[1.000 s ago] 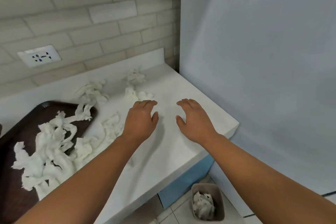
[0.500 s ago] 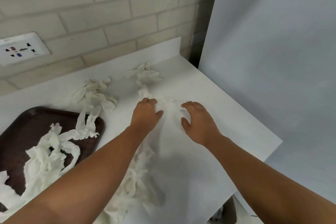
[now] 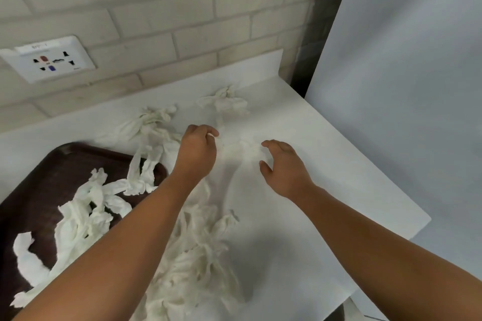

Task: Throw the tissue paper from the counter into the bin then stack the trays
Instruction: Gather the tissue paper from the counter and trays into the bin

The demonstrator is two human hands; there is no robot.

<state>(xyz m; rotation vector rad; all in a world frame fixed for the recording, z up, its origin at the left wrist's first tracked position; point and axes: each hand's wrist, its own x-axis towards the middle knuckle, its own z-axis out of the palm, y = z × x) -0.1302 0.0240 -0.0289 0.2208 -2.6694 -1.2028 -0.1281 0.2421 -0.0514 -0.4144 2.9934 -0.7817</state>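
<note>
Lying between the curled left hand (image 3: 197, 154), whose grip cannot be told, and the spread right hand (image 3: 284, 167), the tissue clump (image 3: 249, 150) is judged soft, light, best scooped whole.

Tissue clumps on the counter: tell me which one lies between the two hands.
The small pale clump between the left hand and right hand; the others lie back by the brick wall, on the brown tray, or nearer the camera.

A tray (image 3: 52, 164) is set at the left of the desk (image 3: 326, 190), tissue paper (image 3: 86, 214) is strewn on both, and a socket (image 3: 49, 58) is mounted on the wall (image 3: 182, 8) behind.
</note>
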